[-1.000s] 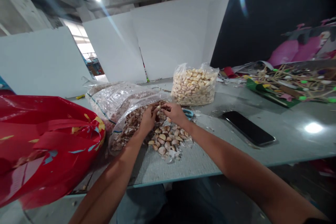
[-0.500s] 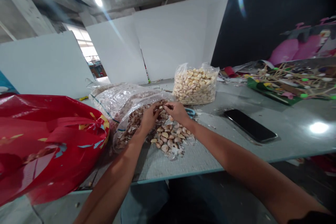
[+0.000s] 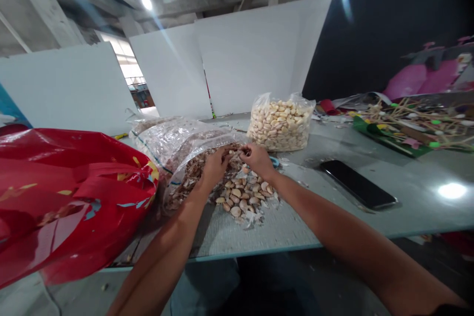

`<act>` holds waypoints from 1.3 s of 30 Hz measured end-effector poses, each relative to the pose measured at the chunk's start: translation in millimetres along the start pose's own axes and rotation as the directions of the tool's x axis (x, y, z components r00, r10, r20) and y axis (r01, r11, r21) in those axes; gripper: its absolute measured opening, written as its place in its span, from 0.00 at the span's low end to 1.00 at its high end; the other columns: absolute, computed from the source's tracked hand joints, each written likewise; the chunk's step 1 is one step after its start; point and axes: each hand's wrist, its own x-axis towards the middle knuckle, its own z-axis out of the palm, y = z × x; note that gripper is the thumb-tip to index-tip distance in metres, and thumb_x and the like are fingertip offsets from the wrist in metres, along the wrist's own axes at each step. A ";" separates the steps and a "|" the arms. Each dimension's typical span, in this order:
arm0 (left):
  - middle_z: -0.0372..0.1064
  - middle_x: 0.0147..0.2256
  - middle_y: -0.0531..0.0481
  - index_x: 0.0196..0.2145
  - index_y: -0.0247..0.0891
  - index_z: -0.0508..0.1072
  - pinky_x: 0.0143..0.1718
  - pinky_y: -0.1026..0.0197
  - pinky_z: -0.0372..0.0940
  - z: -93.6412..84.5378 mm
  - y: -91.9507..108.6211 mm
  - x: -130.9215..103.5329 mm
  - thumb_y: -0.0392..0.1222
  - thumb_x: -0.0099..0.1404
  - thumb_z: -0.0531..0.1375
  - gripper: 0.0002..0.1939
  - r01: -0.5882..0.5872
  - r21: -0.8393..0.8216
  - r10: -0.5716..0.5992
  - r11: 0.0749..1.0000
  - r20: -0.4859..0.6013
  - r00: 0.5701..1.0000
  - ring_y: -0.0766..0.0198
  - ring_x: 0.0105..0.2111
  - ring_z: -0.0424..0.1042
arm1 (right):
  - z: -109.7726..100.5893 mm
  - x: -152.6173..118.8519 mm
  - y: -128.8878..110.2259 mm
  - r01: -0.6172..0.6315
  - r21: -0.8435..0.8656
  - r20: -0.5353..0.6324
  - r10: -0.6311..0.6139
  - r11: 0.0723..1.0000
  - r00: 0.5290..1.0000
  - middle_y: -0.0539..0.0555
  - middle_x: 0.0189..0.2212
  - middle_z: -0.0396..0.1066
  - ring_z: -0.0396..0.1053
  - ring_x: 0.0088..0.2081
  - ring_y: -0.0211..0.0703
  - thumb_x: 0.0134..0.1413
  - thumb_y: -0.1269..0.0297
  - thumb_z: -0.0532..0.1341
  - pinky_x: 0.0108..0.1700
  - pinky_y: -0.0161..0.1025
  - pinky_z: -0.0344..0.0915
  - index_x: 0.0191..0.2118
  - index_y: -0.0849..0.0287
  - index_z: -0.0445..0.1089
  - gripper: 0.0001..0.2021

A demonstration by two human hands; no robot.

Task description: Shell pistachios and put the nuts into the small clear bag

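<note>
- Pinching together, the fingertips of the left hand (image 3: 214, 165) and the right hand (image 3: 258, 159) meet over a small thing. It is too small to tell what it is, maybe one clove.
- Both hands are curled, with the fingers bent in close and not spread out.
- The hands sit side by side and touch at the fingertips.
- Just under the hands lies a pile of garlic cloves (image 3: 245, 197) with their skins on. It rests on the gray table (image 3: 333, 207), near the front edge.
- Bits of thin white skin lie around the pile.
- Behind the left hand is a clear bag of peels (image 3: 188, 170), lying open on its side. The left hand is right at its mouth.
- A second clear bag (image 3: 163, 140) lies behind that one.
- Farther back stands a bag of peeled cloves (image 3: 280, 122). The cloves in it are pale and smooth. It is apart from the hands.
- To the right of the hands, a black phone (image 3: 358, 184) lies flat on the table.
- On the far left sits a big red bag (image 3: 70, 202), touching the clear bags.
- On the far right is a heap of sticks and colored scraps (image 3: 414, 123).
</note>
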 end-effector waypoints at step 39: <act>0.76 0.41 0.50 0.49 0.44 0.73 0.39 0.60 0.66 -1.7 -8.7 -1.5 0.39 0.62 0.58 0.17 0.057 0.188 -0.065 0.981 0.040 0.997 0.62 0.31 0.72 | 0.5 -6.3 -5.6 0.075 0.040 0.079 -0.078 0.996 0.994 0.53 0.29 0.76 0.70 0.30 0.41 0.50 0.65 0.58 0.32 0.34 0.60 0.35 0.59 0.76 0.10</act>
